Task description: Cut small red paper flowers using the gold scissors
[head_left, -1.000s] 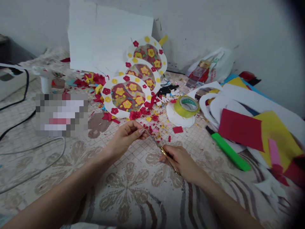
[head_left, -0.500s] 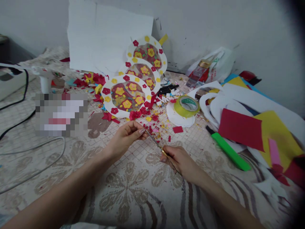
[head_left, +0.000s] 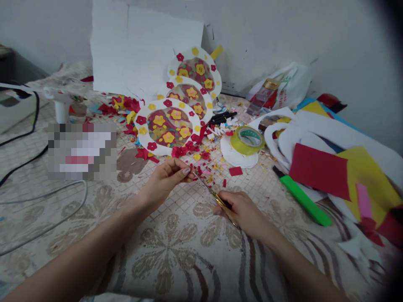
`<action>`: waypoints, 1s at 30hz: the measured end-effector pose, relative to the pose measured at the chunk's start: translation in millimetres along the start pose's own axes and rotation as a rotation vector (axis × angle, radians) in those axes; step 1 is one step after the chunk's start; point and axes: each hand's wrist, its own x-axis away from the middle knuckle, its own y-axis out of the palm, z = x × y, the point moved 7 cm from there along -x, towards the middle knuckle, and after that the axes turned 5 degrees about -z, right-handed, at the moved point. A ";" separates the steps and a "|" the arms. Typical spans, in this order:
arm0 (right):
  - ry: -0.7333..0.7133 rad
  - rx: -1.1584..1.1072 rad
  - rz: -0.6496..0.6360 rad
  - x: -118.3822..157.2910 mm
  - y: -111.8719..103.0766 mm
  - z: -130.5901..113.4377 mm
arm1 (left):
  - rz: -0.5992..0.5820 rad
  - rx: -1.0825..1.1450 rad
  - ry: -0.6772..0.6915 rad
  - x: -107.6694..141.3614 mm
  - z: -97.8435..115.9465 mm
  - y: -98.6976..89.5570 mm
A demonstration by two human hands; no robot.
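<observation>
My right hand (head_left: 236, 207) is closed around the gold handles of a pair of scissors (head_left: 211, 191), whose slim blades point up and left. My left hand (head_left: 171, 174) is pinched at the blade tips; whatever small piece lies between its fingers is hidden. Beyond my hands stand white paper rounds with clear middles, the nearest flower-covered round (head_left: 166, 128) bearing red and yellow paper flowers. Tiny red, yellow and pink paper scraps (head_left: 204, 172) are strewn just past the scissors.
A roll of yellow tape (head_left: 247, 140) rests on white paper. To the right lie a green cutter knife (head_left: 305, 201), a red paper sheet (head_left: 319, 172) and a yellow sheet (head_left: 374, 180). At left are a white glue gun (head_left: 59, 102) and a grey cable (head_left: 83, 201). A bottle (head_left: 262, 96) leans behind.
My right hand has turned slightly, and more of the scissors' gold handles shows. My left hand keeps its pinch at almost the same spot. The view has shifted a little.
</observation>
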 end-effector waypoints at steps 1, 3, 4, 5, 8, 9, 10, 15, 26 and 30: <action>0.008 0.030 0.008 0.4 -2.1 1.3 | -0.003 -0.005 -0.003 -0.2 0.1 0.4; 0.034 0.103 0.034 1.8 -8.6 4.5 | -0.008 -0.015 -0.010 -0.3 0.1 1.0; 0.054 0.145 0.050 2.6 -12.9 6.8 | -0.009 -0.018 -0.016 -0.2 -0.2 1.1; 0.081 0.191 0.069 3.4 -18.0 10.0 | -0.010 -0.022 -0.022 -0.1 -0.7 1.1; 0.211 0.367 0.156 6.4 -37.1 26.1 | -0.026 -0.058 -0.051 0.7 -3.5 1.7; 0.262 0.430 0.190 7.7 -43.7 32.9 | -0.036 -0.078 -0.062 1.2 -4.7 2.3; 0.312 0.484 0.217 9.0 -49.5 40.1 | -0.049 -0.099 -0.071 1.6 -5.9 3.2; 0.478 0.560 0.316 17.4 -68.6 71.9 | -0.095 -0.166 -0.120 4.2 -11.6 8.3; -0.040 -0.310 0.374 5.1 -36.3 7.4 | -0.162 -0.125 -0.180 9.6 -24.1 20.2; -0.079 -0.556 0.237 -5.9 -6.0 -8.5 | -0.205 -0.164 -0.196 13.2 -25.8 29.6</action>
